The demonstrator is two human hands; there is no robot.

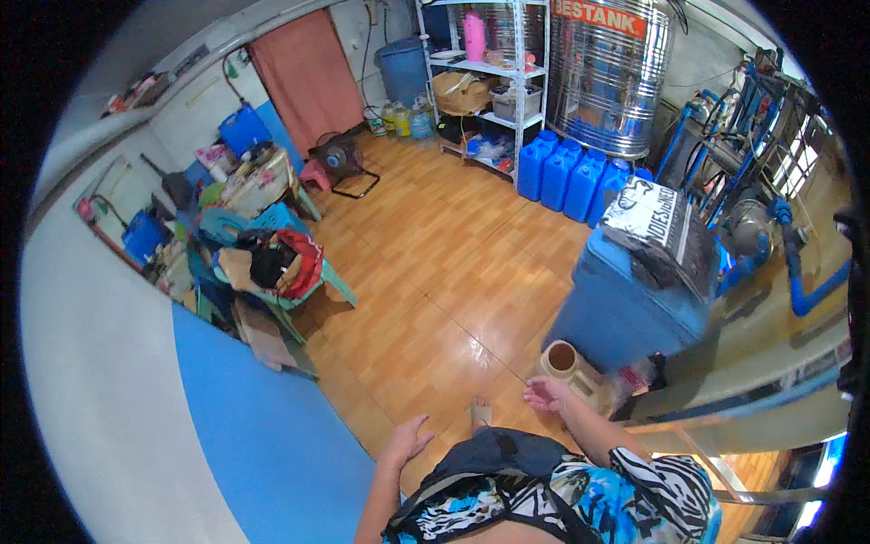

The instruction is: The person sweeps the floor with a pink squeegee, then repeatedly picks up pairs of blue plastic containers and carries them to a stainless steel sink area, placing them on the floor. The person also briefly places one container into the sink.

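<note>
Left hand (405,442): open, empty, hanging over floor
Right hand (546,395): open, empty, just below beige container (566,364)

The person wears a loose top patterned in blue, white and black with zebra-like stripes, what looks like dark shorts below it, bare forearms without sleeves, nothing on the left hand (405,442) or right hand (546,395), and a bare foot (480,413).
</note>
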